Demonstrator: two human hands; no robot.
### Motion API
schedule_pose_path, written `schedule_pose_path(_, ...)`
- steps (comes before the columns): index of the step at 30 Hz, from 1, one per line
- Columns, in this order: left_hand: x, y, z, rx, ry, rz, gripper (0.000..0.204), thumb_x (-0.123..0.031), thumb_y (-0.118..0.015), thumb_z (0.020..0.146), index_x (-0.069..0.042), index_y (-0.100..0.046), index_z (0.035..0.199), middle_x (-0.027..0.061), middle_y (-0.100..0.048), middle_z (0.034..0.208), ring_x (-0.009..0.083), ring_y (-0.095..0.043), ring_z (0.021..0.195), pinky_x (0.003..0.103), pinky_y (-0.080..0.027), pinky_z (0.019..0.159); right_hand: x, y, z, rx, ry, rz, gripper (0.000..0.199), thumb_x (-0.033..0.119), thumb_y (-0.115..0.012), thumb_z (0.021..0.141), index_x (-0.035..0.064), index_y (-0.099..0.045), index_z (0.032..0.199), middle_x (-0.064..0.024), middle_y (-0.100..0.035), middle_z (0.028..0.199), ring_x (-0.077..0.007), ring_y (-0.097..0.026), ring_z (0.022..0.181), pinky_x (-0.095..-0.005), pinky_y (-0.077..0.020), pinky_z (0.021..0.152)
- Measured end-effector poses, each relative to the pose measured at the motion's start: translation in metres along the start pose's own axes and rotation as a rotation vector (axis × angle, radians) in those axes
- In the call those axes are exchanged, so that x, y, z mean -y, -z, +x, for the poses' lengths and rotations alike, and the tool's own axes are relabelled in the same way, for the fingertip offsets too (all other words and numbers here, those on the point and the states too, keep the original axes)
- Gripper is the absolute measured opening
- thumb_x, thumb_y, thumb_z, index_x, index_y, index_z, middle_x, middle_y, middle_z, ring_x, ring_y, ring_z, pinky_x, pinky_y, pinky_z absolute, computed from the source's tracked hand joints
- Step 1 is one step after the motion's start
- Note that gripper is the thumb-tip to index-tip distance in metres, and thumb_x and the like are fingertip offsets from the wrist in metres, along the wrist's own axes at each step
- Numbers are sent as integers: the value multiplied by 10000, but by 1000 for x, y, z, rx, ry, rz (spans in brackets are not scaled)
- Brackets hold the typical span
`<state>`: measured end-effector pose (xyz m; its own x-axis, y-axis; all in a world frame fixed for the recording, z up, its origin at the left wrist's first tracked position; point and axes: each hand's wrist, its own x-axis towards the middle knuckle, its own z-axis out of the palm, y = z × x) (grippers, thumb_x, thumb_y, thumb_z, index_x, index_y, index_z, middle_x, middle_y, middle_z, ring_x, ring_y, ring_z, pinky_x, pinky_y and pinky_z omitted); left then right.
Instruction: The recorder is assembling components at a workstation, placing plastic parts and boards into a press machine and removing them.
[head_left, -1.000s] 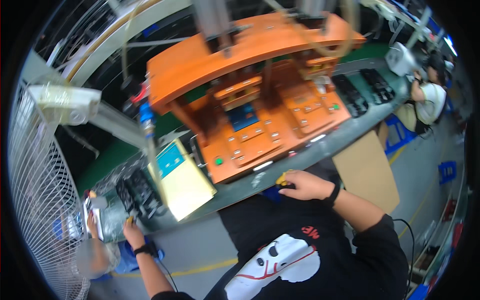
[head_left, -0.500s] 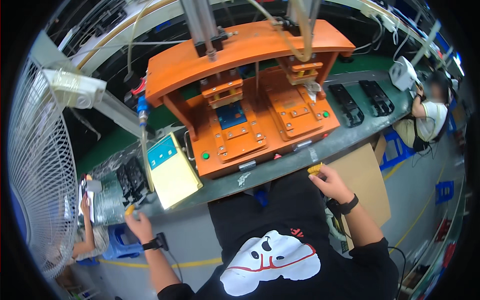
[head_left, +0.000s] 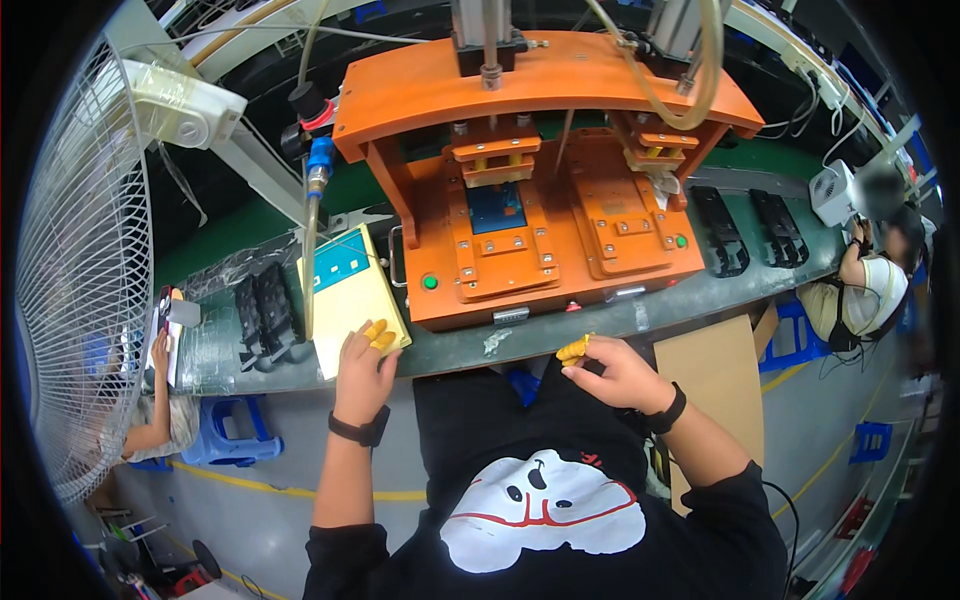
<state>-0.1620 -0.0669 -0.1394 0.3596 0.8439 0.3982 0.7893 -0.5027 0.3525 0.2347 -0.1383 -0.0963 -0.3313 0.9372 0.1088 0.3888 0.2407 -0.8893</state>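
Table [head_left: 450,352], dark green, spans nine to three o'clock of the view. Orange press [head_left: 562,268], two stations, stands on it toward twelve to one o'clock. Yellow sheets [head_left: 355,308] lie at nine o'clock, just beside the press. Left hand [head_left: 365,372], at eight o'clock, is over their near edge, contact not determinable; grip spread, thumb apart from fingers. Right hand [head_left: 618,376], at four o'clock, is near the table's front edge; whether its grip meets cannot be told. Blue card [head_left: 341,260] rests on the sheets. Yellow finger covers [head_left: 571,351] are worn on both hands.
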Motion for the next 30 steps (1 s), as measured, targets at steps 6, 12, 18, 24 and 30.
schedule_pose_path(6, 0, 12, 6, -56, 353, -253, 180, -68, -701, 896, 28, -700, 1048, 214, -700, 1042, 343, -700, 943, 385, -539, 815, -4, -17, 18, 97, -7, 7, 206, 144, -710, 901, -10, -678, 1035, -144, -659, 839, -292, -652, 751, -365, -517, 690)
schedule_pose_path(12, -2, 23, -5, -181, 427, -350, 232, -68, -700, 901, 25, -690, 1113, 194, -695, 1054, 326, -691, 967, 375, -526, 863, 17, -61, 64, 361, -44, 54, 346, 231, -701, 925, -9, -645, 1167, -179, -670, 987, -318, -675, 930, -375, -535, 820)
schedule_pose_path(18, 50, 11, -46, -492, 695, -191, 351, -188, -586, 1012, 55, -589, 1265, 208, -616, 1255, 323, -587, 1143, 399, -438, 1009, 18, -173, 114, 137, 98, 59, 705, 309, -694, 938, -131, -384, 1393, -334, -503, 1361, -449, -456, 1324, -492, -367, 1095)
schedule_pose_path(24, 52, 14, -39, -192, 867, -621, 364, -207, -555, 1044, 78, -578, 1270, 98, -661, 1155, 141, -582, 1044, 291, -463, 911, 34, -217, 166, -27, -232, 310, 508, 219, -684, 920, -114, -470, 1238, -321, -624, 1166, -448, -599, 1146, -460, -476, 980)
schedule_pose_path(30, 88, 47, -18, 32, 893, -373, 431, -249, -675, 940, 96, -575, 1179, 200, -697, 999, 234, -677, 897, 358, -521, 759, 40, -276, 140, -87, 4, 489, 533, 102, -679, 888, -54, -434, 1335, -248, -571, 1247, -314, -563, 1186, -405, -440, 1023)
